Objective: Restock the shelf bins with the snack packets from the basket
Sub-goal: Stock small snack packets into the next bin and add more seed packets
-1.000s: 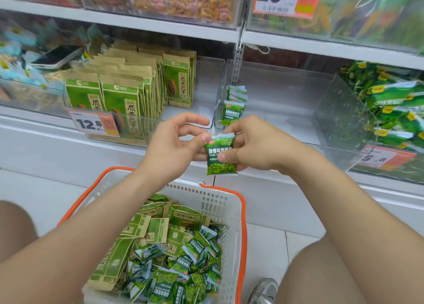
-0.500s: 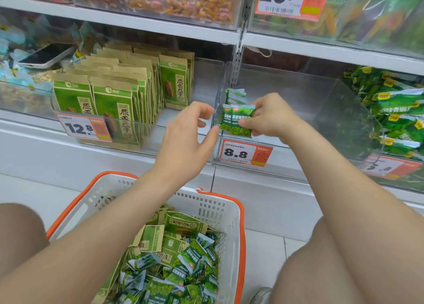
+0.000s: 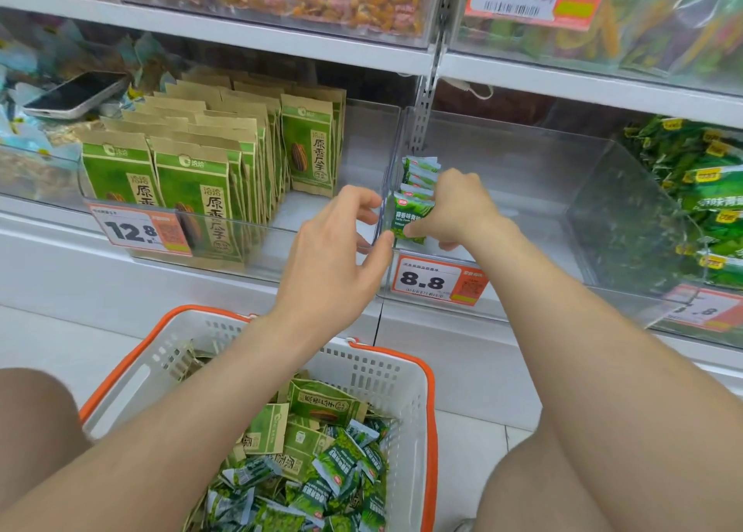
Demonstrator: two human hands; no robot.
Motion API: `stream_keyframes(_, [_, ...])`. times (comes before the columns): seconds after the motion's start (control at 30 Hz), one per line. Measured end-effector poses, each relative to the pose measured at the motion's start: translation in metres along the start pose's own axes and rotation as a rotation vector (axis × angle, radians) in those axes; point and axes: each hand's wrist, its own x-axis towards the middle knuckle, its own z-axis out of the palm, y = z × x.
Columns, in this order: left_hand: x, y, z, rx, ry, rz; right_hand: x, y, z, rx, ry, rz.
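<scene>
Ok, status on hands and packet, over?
Right hand pinching green packet, upright in the 8.8 bin. Left hand empty, fingers relaxed, beside the divider. Nothing blocking.

On my screen I see two bare arms. The left arm (image 3: 201,411) comes in from 7 o'clock and the right arm (image 3: 583,350) from 4 o'clock. No sleeve shows on either one, right out to the edge. The left hand (image 3: 333,258) and the right hand (image 3: 458,210) are bare too, and so are the fingers (image 3: 362,200). Low down I see two bare legs, the left leg (image 3: 32,419) at 8 o'clock and the right leg (image 3: 542,483) at 5 o'clock.
</scene>
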Motion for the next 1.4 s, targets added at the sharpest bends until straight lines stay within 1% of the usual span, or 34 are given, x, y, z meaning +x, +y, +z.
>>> stream_keyframes(0.07, [-0.002, -0.003, 0.001, 0.012, 0.014, 0.034, -0.002, 0.0, -0.001, -0.034, 0.012, 0.029])
stream_keyframes(0.13, [-0.005, -0.004, 0.001, 0.035, 0.042, 0.072, -0.003, 0.002, -0.003, -0.053, 0.043, 0.022])
stream_keyframes(0.23, [-0.008, -0.004, 0.0, 0.088, 0.082, 0.144, -0.006, 0.006, -0.005, -0.024, 0.086, -0.025])
stream_keyframes(0.37, [-0.014, -0.002, 0.001, 0.14, 0.076, 0.205, -0.009, 0.011, -0.003, 0.021, 0.147, -0.093])
stream_keyframes(0.53, [-0.017, 0.0, 0.001, 0.151, 0.096, 0.207, -0.003, 0.014, 0.003, 0.031, 0.179, -0.088])
stream_keyframes(0.67, [-0.021, 0.001, -0.001, 0.197, 0.109, 0.222, 0.0, 0.016, 0.006, 0.023, 0.139, -0.069])
stream_keyframes(0.8, [-0.023, -0.002, -0.005, 0.206, 0.072, 0.255, -0.005, 0.015, -0.003, 0.019, 0.101, -0.054])
stream_keyframes(0.87, [-0.028, -0.005, -0.006, 0.213, 0.049, 0.226, -0.013, 0.013, -0.011, 0.023, 0.147, -0.071])
stream_keyframes(0.93, [-0.032, -0.008, -0.006, 0.252, 0.012, 0.165, -0.031, 0.006, -0.018, 0.038, 0.249, -0.123])
stream_keyframes(0.97, [-0.034, -0.011, -0.005, 0.282, -0.036, 0.135, -0.045, 0.001, -0.021, 0.064, 0.297, -0.157])
stream_keyframes(1.0, [-0.035, -0.015, -0.003, 0.318, -0.119, 0.106, -0.062, -0.005, -0.024, 0.095, 0.326, -0.2])
stream_keyframes(1.07, [-0.038, -0.023, 0.002, 0.407, -0.346, 0.035, -0.098, -0.017, -0.028, 0.123, 0.307, -0.321])
stream_keyframes(1.13, [-0.045, -0.031, 0.01, 0.506, -0.552, -0.013, -0.131, -0.028, -0.028, 0.07, 0.165, -0.447])
stream_keyframes(1.23, [-0.069, -0.041, 0.026, 0.591, -0.824, -0.056, -0.16, -0.035, -0.007, -0.154, -0.123, -0.56])
stream_keyframes(1.33, [-0.1, -0.057, 0.046, 0.647, -1.072, -0.064, -0.176, -0.033, 0.026, -0.39, -0.365, -0.586])
stream_keyframes(1.4, [-0.12, -0.072, 0.059, 0.718, -1.249, -0.037, -0.182, -0.029, 0.043, -0.488, -0.477, -0.6])
